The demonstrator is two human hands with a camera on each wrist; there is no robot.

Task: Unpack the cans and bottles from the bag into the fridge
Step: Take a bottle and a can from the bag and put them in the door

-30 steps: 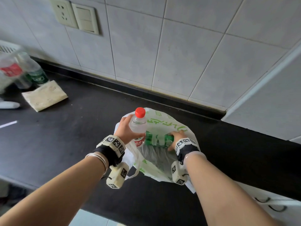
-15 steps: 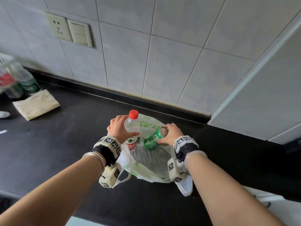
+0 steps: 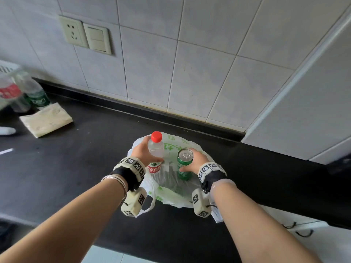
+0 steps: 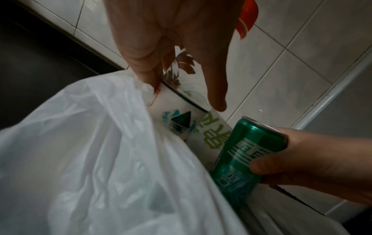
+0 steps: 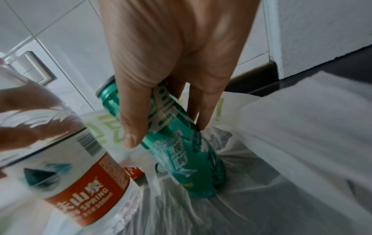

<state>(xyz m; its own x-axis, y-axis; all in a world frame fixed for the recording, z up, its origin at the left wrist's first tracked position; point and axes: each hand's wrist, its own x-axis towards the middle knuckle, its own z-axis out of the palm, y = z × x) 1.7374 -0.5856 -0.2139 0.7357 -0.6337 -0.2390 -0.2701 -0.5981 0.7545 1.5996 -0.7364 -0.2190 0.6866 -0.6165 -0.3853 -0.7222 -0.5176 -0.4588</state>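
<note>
Since half a second ago, the slim green aluminium drink can (image 3: pixel 184 164) has turned from a tilt, its top toward my left, to upright, silver lid facing the head camera. My right hand (image 3: pixel 195 161) grips it, thumb on the near side and fingers (image 5: pixel 203 101) curled round the far side; its base sits among the plastic folds inside the white plastic carrier bag with green print (image 3: pixel 171 196). My left hand (image 3: pixel 141 152) holds the clear plastic water bottle with a red cap and red-and-white label (image 3: pixel 155 149), thumb across the front, remaining fingers wrapped behind. Bottle and can stand side by side, near but apart, both rising from the bag mouth. That bag rests on the black countertop (image 3: pixel 76 168) below the pale tiled wall (image 3: pixel 171 73). At far left, well apart, lie a cream flat packet (image 3: pixel 46 122) and two blurred clear bottles (image 3: pixel 36 92). At right stands a white panel (image 3: pixel 313 111); whether it is the fridge I cannot tell.
</note>
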